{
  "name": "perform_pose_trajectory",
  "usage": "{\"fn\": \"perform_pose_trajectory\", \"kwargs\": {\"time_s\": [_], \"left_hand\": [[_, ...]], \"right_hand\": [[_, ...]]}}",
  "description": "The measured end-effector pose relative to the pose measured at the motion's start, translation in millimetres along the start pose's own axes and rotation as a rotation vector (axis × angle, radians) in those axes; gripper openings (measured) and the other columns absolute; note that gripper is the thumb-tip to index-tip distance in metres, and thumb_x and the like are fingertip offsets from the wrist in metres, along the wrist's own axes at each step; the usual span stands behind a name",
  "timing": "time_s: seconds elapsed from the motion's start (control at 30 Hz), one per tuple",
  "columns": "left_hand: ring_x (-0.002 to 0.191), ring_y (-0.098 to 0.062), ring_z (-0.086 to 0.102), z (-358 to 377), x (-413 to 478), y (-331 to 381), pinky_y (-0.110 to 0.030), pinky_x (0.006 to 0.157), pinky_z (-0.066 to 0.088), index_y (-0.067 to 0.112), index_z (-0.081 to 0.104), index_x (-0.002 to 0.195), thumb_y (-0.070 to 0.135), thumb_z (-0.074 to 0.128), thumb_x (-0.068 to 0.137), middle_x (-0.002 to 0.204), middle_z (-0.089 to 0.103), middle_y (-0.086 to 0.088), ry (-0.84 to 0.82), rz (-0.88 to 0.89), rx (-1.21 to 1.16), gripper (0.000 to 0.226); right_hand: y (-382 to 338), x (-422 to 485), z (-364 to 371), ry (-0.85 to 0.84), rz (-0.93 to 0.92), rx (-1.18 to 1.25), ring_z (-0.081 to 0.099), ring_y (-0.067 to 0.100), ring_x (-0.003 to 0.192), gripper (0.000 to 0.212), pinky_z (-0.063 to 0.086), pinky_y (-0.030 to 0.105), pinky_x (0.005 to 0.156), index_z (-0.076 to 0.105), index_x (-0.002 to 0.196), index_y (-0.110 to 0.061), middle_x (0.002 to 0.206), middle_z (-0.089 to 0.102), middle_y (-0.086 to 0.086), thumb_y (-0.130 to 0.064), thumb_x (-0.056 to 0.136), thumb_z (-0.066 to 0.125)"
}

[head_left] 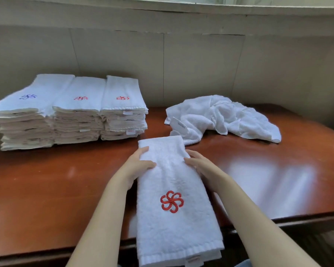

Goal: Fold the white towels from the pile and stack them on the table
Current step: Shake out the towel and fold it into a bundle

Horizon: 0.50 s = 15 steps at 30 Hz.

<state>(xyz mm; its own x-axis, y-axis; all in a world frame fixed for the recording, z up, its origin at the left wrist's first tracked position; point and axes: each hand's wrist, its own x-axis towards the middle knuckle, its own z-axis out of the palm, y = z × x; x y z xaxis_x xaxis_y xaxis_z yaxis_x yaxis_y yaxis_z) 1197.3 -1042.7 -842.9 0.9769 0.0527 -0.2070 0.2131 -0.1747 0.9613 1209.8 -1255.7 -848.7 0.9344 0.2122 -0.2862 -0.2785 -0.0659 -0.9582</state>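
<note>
A white towel (pixel 174 182) folded into a long strip, with a red flower emblem, lies on the brown table (pixel 46 185); its near end hangs over the front edge. My left hand (pixel 138 165) grips the strip's left edge near its far end, thumb on top. My right hand (pixel 199 163) grips the right edge opposite it. A loose pile of white towels (pixel 226 116) lies crumpled at the back right. Three stacks of folded towels (pixel 69 110) stand side by side at the back left, the leftmost with a blue emblem.
A pale panelled wall (pixel 181 64) rises directly behind the table. The table's front edge runs close to my body, and its right edge falls away past the loose pile. Bare tabletop shows at the front left and right.
</note>
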Motion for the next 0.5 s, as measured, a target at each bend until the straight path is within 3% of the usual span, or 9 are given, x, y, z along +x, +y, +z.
{"fn": "perform_pose_trajectory", "kwargs": {"time_s": [0.13, 0.27, 0.33, 0.4, 0.5], "left_hand": [[0.093, -0.005, 0.056, -3.0, -8.9, 6.2, -0.020, 0.066, 0.048, 0.032, 0.048, 0.136, 0.008, 0.063, 0.084, 0.127, 0.049, 0.001, 0.007, 0.036, -0.060, 0.060], [0.091, -0.005, 0.060, -7.2, -22.9, 12.2, -0.017, 0.061, 0.051, 0.028, 0.049, 0.134, 0.003, 0.060, 0.084, 0.121, 0.055, 0.003, 0.054, 0.114, -0.142, 0.057], [0.090, -0.005, 0.062, -14.2, -32.3, 20.6, -0.018, 0.062, 0.053, 0.028, 0.050, 0.133, -0.001, 0.059, 0.084, 0.117, 0.057, 0.005, 0.087, 0.166, -0.192, 0.057], [0.095, -0.011, 0.064, -26.5, -43.5, 33.0, -0.024, 0.072, 0.056, 0.026, 0.051, 0.132, -0.004, 0.058, 0.083, 0.122, 0.057, -0.001, 0.135, 0.232, -0.233, 0.058], [0.092, -0.008, 0.067, -54.4, -61.5, 55.2, -0.026, 0.075, 0.058, 0.027, 0.052, 0.132, -0.006, 0.057, 0.084, 0.120, 0.059, 0.004, 0.185, 0.328, -0.304, 0.059]], "right_hand": [[2.6, 0.4, 0.7, -0.045, -0.064, 0.030, 0.071, 0.020, 0.091, 0.057, 0.057, 0.032, 0.073, 0.055, 0.129, -0.035, 0.124, 0.060, 0.000, 0.000, 0.083, 0.056], [-6.4, -1.2, 12.7, -0.103, -0.113, 0.088, 0.068, 0.020, 0.098, 0.059, 0.054, 0.031, 0.082, 0.059, 0.127, -0.029, 0.134, 0.054, -0.004, 0.010, 0.084, 0.048], [-18.4, -5.2, 22.1, -0.146, -0.120, 0.128, 0.070, 0.021, 0.093, 0.054, 0.055, 0.031, 0.081, 0.064, 0.119, -0.026, 0.121, 0.065, -0.002, 0.012, 0.084, 0.046], [-34.8, -11.2, 32.8, -0.200, -0.150, 0.188, 0.071, 0.024, 0.091, 0.053, 0.058, 0.030, 0.075, 0.063, 0.121, -0.024, 0.106, 0.073, -0.002, 0.012, 0.085, 0.048], [-63.5, -17.2, 56.3, -0.292, -0.217, 0.249, 0.070, 0.029, 0.095, 0.053, 0.059, 0.029, 0.070, 0.063, 0.122, -0.026, 0.107, 0.073, -0.001, 0.010, 0.085, 0.051]]}}
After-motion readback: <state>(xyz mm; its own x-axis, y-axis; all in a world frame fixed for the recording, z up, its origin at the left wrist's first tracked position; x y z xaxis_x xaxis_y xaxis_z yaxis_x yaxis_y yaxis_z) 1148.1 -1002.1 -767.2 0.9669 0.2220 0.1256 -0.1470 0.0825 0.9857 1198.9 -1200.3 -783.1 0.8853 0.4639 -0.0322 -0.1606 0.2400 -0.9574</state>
